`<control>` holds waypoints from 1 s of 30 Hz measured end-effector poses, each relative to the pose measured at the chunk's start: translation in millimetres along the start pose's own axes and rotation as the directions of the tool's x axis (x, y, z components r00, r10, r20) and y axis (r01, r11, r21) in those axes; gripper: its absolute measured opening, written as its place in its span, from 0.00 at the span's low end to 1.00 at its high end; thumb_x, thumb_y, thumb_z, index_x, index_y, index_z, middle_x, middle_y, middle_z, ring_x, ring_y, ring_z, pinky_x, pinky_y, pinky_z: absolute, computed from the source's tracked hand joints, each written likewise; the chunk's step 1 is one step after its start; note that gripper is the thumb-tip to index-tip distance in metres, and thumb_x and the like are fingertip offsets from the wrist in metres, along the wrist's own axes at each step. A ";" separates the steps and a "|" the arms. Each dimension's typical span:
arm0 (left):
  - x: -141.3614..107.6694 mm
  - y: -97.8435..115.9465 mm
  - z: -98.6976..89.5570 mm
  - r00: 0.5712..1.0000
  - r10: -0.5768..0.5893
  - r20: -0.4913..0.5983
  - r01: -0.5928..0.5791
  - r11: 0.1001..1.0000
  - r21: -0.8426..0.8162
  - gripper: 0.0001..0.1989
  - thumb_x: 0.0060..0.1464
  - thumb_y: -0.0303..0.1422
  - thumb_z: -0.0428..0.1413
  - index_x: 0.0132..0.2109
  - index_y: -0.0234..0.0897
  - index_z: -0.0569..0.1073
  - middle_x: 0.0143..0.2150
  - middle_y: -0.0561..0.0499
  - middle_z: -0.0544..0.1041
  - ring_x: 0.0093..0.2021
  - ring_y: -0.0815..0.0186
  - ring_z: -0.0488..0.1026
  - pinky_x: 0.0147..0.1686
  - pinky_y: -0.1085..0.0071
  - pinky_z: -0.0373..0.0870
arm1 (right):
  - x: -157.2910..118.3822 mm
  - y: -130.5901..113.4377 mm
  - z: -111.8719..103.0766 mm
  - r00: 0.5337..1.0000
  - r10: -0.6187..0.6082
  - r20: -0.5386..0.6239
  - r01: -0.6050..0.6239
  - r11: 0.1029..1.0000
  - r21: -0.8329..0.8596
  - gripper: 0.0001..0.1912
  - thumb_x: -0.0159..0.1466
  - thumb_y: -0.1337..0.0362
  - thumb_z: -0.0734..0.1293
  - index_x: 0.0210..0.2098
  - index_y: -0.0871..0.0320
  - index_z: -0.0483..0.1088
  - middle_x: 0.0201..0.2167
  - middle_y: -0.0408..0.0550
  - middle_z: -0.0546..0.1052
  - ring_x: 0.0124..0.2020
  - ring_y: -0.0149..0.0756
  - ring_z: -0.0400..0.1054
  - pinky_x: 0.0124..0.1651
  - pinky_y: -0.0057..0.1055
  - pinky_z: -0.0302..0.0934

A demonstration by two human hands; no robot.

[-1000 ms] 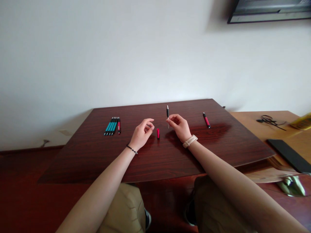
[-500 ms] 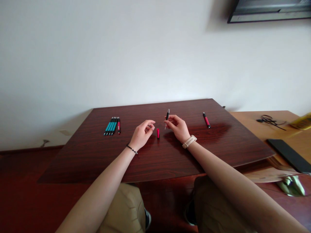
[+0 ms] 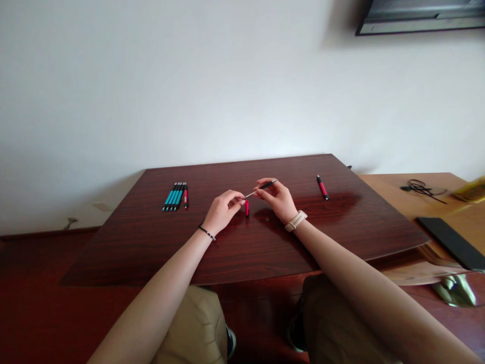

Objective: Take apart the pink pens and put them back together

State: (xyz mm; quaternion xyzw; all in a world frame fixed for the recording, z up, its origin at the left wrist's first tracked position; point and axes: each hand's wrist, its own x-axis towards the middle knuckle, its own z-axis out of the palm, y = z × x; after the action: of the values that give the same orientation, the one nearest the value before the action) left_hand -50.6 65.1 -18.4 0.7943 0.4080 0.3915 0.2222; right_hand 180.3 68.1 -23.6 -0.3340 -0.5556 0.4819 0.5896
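My right hand (image 3: 277, 198) pinches a black pen part (image 3: 268, 184) with a thin refill (image 3: 250, 194) sticking out to the left. The thumb and fingers of my left hand (image 3: 224, 208) are closed on the refill's left end. Just beneath, a pink barrel (image 3: 247, 208) with a black lower end is on the dark wooden table (image 3: 242, 263). To the left lie several teal pens (image 3: 173, 197) side by side, with a pink pen (image 3: 185, 196) at their right. Another pink pen (image 3: 322, 188) lies alone on the right.
At the right stands a lighter wooden table (image 3: 460, 222) with a black cable (image 3: 420, 187), a dark flat object (image 3: 450, 242) and a yellow object (image 3: 472, 190). A screen (image 3: 424, 17) hangs on the wall above. The white wall borders the dark table's far edge.
The black pen part in my right hand has tilted from upright to nearly level, its refill pointing left. My left hand has moved slightly right and closed on the refill's end.
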 end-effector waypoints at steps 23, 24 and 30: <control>1.6 2.0 -1.0 0.998 -0.010 -0.057 0.013 0.999 0.048 0.10 0.70 0.38 0.57 0.43 0.40 0.80 0.41 0.49 0.83 0.38 0.63 0.77 0.37 0.68 0.70 | -2.7 -4.7 4.4 0.997 0.078 0.022 -0.079 0.997 0.009 0.24 0.63 0.43 0.76 0.50 0.52 0.76 0.46 0.49 0.84 0.44 0.41 0.82 0.53 0.42 0.77; 1.4 1.5 -1.0 0.998 -0.013 -0.060 0.016 0.999 0.048 0.10 0.70 0.38 0.57 0.43 0.40 0.80 0.41 0.49 0.83 0.37 0.63 0.77 0.37 0.68 0.70 | -2.4 -4.2 3.9 0.997 0.079 0.020 -0.079 0.997 0.012 0.24 0.64 0.43 0.76 0.49 0.52 0.77 0.45 0.49 0.84 0.44 0.41 0.82 0.53 0.41 0.77; 0.4 2.8 -1.5 0.998 -0.008 -0.055 0.011 0.999 0.044 0.10 0.70 0.38 0.57 0.42 0.40 0.80 0.39 0.49 0.83 0.35 0.64 0.76 0.36 0.69 0.69 | -0.6 0.0 1.8 0.997 0.079 0.022 -0.079 0.997 -0.005 0.24 0.63 0.41 0.76 0.46 0.53 0.78 0.44 0.50 0.84 0.43 0.41 0.81 0.50 0.40 0.78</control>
State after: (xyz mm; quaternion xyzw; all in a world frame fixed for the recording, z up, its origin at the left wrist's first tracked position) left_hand -50.4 63.9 -15.5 0.7861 0.4262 0.4030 0.1950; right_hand 178.6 67.3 -23.5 -0.3514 -0.5494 0.5072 0.5634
